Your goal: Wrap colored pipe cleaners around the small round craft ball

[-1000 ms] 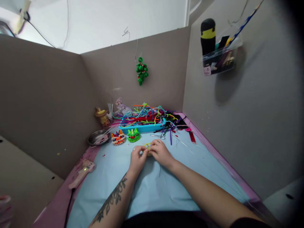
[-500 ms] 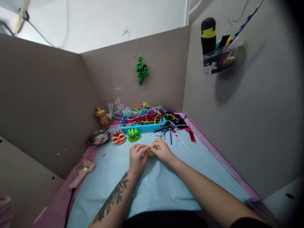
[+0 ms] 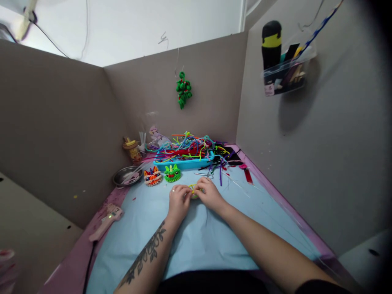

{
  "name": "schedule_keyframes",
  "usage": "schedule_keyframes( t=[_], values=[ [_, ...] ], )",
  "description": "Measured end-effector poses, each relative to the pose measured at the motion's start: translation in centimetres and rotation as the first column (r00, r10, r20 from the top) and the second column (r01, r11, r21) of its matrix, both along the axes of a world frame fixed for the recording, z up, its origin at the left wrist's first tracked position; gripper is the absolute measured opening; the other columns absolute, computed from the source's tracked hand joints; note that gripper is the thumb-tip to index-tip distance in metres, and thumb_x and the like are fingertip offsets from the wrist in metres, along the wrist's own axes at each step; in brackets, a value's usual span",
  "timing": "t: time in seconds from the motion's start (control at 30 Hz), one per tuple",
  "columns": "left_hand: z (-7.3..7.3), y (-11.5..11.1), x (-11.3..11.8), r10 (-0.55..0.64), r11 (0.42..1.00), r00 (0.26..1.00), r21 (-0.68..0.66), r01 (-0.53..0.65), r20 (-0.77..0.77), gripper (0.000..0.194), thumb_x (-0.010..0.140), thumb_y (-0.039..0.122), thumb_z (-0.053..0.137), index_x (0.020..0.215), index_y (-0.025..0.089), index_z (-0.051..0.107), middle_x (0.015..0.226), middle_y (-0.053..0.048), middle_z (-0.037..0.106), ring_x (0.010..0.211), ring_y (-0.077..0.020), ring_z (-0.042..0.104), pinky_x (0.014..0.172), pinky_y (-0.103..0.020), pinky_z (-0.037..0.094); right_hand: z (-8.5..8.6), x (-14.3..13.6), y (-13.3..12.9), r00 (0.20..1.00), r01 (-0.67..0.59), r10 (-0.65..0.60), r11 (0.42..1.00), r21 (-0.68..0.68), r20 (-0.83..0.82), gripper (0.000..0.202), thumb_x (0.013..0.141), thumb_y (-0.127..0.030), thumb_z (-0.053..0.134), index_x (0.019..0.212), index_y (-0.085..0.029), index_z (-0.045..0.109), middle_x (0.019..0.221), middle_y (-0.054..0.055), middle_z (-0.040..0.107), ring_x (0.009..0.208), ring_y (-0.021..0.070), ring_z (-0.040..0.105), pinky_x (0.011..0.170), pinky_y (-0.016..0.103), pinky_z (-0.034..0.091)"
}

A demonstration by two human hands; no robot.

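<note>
At the far centre of the bench, we are noting a blue tray [image 3: 183, 165] that is carrying a heap of coloured fuzzy stems [image 3: 190, 152]. Farther right, a red strip [image 3: 248, 176] is lying near the bench edge. An orange figure [image 3: 152, 177] and a green figure [image 3: 172, 174] are standing side by side in front of the tray, beyond the hands and to their left. Scissors [image 3: 210, 174] are lying between the tray and the right hand [image 3: 210, 194], just beyond its knuckles. On the left, we are recording a metal bowl [image 3: 122, 175] and, nearer, a glue gun [image 3: 105, 224] that is showing a small green light. A green ornament [image 3: 184, 90] is hanging on the far wall.

In the middle of the blue cloth [image 3: 214, 241], we are finding a small yellow-green piece [image 3: 194, 197]. Because the hands are covering most of it, we are not managing to determine its long axis or heading; a thin yellow strand [image 3: 192, 185] is showing at its far side, running roughly left to right.

The piece is sitting between the two sets of fingertips. The left hand [image 3: 179, 200] is pinching narrowly at its left side, and the right hand is pinching likewise at its right.
</note>
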State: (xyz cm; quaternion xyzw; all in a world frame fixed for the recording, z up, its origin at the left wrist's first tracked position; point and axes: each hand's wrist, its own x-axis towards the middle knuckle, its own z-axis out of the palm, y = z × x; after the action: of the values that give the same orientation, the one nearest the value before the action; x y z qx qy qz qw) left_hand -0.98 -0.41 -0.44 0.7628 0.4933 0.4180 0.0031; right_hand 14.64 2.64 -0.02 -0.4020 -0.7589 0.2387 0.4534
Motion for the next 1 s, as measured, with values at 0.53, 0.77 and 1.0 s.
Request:
schedule_keyframes(
  t=[0.53,0.77,1.0],
  values=[
    [0.1,0.2,-0.3,-0.031,0.999,0.998,0.020,0.030,0.051,0.010,0.078,0.024,0.064,0.087,0.021,0.067,0.085,-0.005,0.067,0.085,-0.0202,0.060,0.081,-0.037,0.045,-0.3,0.2,0.8,0.995,-0.046,0.036,0.992,-0.120,-0.091,0.013,0.071,-0.009,0.060,0.061,-0.018,0.063,0.073,-0.001,0.051,0.073,0.0152,0.053,0.070,0.028,0.042],
    [0.3,-0.3,-0.4,-0.001,0.996,0.999,0.092,0.005,-0.042,0.010,0.080,0.019,0.061,0.085,0.023,0.069,0.086,-0.005,0.069,0.090,-0.0216,0.059,0.084,-0.039,0.041,-0.5,0.1,0.6,0.988,-0.095,0.073,0.983,-0.160,-0.136,0.014,0.071,-0.009,0.059,0.060,-0.018,0.063,0.072,0.000,0.051,0.072,0.0142,0.052,0.068,0.027,0.043],
    [0.7,-0.7,0.0,0.037,0.988,0.994,0.151,-0.021,-0.103,0.012,0.082,0.018,0.059,0.084,0.024,0.070,0.086,-0.004,0.071,0.094,-0.0225,0.057,0.086,-0.041,0.037,-1.0,-0.2,0.8,0.983,-0.109,0.081,0.979,-0.171,-0.163,0.013,0.071,-0.012,0.059,0.060,-0.018,0.061,0.072,-0.001,0.051,0.068,0.0136,0.053,0.064,0.026,0.044]
  ],
)
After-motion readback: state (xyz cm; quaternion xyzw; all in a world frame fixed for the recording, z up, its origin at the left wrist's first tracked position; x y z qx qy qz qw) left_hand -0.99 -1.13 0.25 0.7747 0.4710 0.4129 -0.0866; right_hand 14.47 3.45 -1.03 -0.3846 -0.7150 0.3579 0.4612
